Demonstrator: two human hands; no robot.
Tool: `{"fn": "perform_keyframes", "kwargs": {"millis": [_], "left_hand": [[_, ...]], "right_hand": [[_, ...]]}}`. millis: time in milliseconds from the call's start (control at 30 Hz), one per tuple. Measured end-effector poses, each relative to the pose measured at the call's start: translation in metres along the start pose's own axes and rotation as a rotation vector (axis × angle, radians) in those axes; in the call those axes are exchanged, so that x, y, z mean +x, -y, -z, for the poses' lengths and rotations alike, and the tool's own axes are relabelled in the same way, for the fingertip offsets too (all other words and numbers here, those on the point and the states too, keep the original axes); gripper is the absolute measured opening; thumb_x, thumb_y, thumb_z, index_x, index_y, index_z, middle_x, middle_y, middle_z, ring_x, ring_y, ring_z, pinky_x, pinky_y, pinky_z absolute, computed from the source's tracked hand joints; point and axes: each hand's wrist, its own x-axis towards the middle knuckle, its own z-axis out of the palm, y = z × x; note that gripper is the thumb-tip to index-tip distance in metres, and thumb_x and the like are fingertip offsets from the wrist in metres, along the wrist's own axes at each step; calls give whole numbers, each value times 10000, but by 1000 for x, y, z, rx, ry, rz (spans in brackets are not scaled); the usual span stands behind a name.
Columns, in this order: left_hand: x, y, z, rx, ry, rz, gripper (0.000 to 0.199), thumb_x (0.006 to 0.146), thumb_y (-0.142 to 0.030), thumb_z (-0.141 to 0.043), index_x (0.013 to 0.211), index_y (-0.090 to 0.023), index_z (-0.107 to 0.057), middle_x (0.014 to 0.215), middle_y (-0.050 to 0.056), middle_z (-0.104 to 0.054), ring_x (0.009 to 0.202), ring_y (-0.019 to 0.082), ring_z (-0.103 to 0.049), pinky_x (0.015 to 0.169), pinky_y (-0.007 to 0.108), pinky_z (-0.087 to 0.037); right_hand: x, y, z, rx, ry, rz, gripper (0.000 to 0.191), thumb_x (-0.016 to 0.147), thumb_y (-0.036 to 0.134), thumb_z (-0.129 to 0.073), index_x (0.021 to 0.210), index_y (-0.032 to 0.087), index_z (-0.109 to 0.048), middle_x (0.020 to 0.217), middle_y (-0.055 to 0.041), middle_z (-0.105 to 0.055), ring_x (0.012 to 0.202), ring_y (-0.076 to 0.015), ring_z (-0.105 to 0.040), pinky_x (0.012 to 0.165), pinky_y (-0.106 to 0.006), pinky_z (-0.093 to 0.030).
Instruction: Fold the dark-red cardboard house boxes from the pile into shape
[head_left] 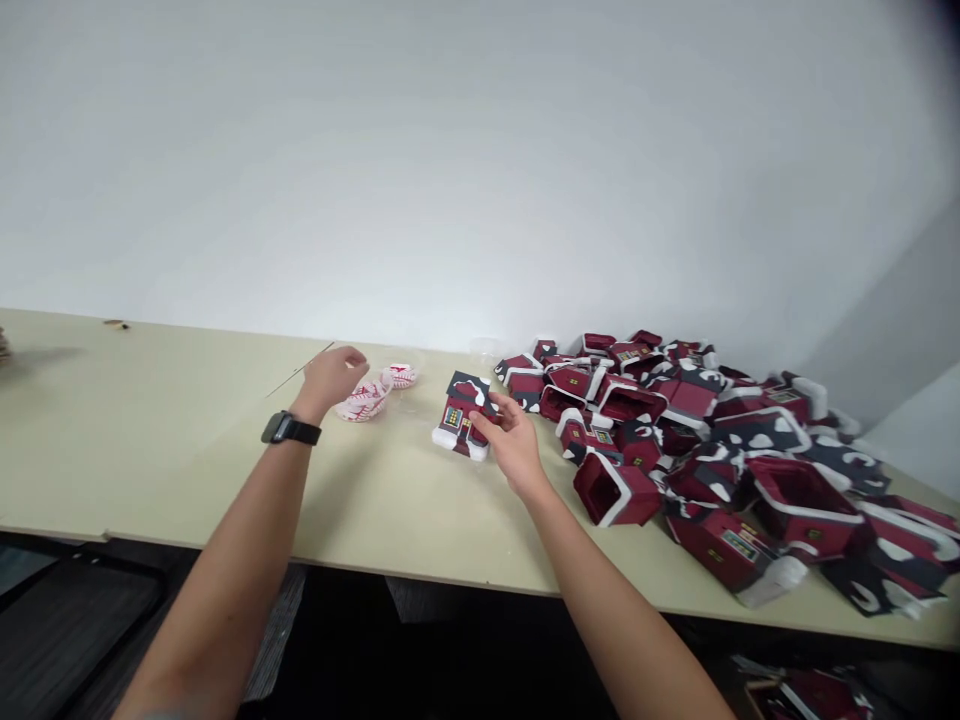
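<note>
My right hand (pixel 511 432) is closed on the right side of a small dark red house (pixel 463 415) with a dark, white-patched roof and white base, above the middle of the table. My left hand (pixel 335 378), with a black watch on the wrist, is beside a clump of red-and-white printed strips or wrappers (pixel 364 400). Its fingers are curled and partly hidden, so whether it holds anything is unclear. A second red-and-white piece (pixel 400 376) lies just to the right of that clump. A thin stick or wire (pixel 289 382) shows left of my left hand.
A large heap of similar dark red houses (pixel 679 430) covers the right part of the pale table (pixel 405 530). Small brown bits (pixel 116 324) lie at the far left. A plain wall (pixel 450 170) stands behind the table.
</note>
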Motion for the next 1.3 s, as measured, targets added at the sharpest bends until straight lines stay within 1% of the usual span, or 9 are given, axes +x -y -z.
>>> {"fn": "perform_keyframes", "kwargs": {"millis": [100, 200, 333, 633, 800, 1033, 1100, 1200, 1300], "left_hand": [[21, 18, -3, 284, 230, 29, 291, 819, -329, -653, 1062, -229, -777, 1213, 95, -779, 1183, 351, -662, 1074, 504, -422], [31, 20, -18, 414, 402, -19, 346, 824, -435, -643, 1070, -236, -782, 1302, 126, -747, 1244, 379, -636, 1077, 524, -404], [38, 17, -32, 497, 499, -16, 377, 812, -508, -627, 1007, -226, -784, 1239, 153, -762, 1192, 378, -664, 1059, 531, -408], [50, 31, -37, 415, 440, 29, 519, 705, -491, -684, 1130, -202, -755, 1280, 153, -746, 1183, 362, -677, 998, 437, -498], [50, 33, -35, 292, 436, -39, 551, 647, -370, -692, 1161, -174, -725, 1239, 149, -759, 1113, 310, -711, 881, 314, -544], [43, 30, -30, 173, 439, -20, 581, 668, -229, -667, 1245, -163, -663, 1236, 146, -760, 1009, 250, -736, 775, 271, -553], [41, 27, -27, 122, 378, 18, 534, 690, -198, -665, 1223, -154, -667, 1214, 151, -764, 991, 246, -736, 794, 286, -558], [33, 12, -20, 36, 206, 21, 408, 741, -192, -676, 1146, -146, -685, 1147, 144, -777, 1018, 249, -728, 884, 323, -560], [11, -21, -12, -154, 40, -131, 287, 816, -271, -702, 1081, -160, -708, 1093, 115, -784, 1014, 246, -721, 952, 361, -550]], "right_hand": [[0, 4, -2, 49, -39, -15, 702, 621, 502, -913, 1203, 185, -682, 1280, -121, -714, 1011, -236, -692, 844, -366, -602], [-1, 5, -2, 64, -38, -25, 708, 628, 499, -913, 1217, 182, -681, 1296, -121, -708, 1020, -232, -687, 855, -366, -604], [-1, 4, 0, 38, -59, -31, 700, 624, 496, -918, 1208, 181, -694, 1266, -114, -722, 1002, -226, -682, 835, -359, -603], [1, 3, -2, 119, -72, -74, 689, 607, 487, -923, 1193, 195, -705, 1140, -83, -758, 982, -224, -693, 822, -342, -594], [0, 5, -2, 132, -77, -91, 677, 613, 481, -921, 1186, 189, -709, 1105, -76, -757, 987, -223, -699, 824, -335, -589], [1, 6, -2, 167, -71, -111, 648, 605, 478, -926, 1157, 212, -715, 1129, -78, -770, 1036, -251, -719, 868, -370, -611], [0, 7, -2, 155, -65, -113, 660, 608, 486, -923, 1170, 210, -713, 1127, -80, -769, 1039, -252, -721, 869, -368, -610], [0, 7, -2, 144, -53, -107, 665, 622, 493, -916, 1186, 208, -708, 1124, -79, -766, 1040, -249, -718, 867, -362, -606], [1, 5, -2, 140, -77, -111, 682, 608, 493, -925, 1182, 198, -706, 1115, -80, -760, 1014, -248, -716, 834, -359, -603]]}}
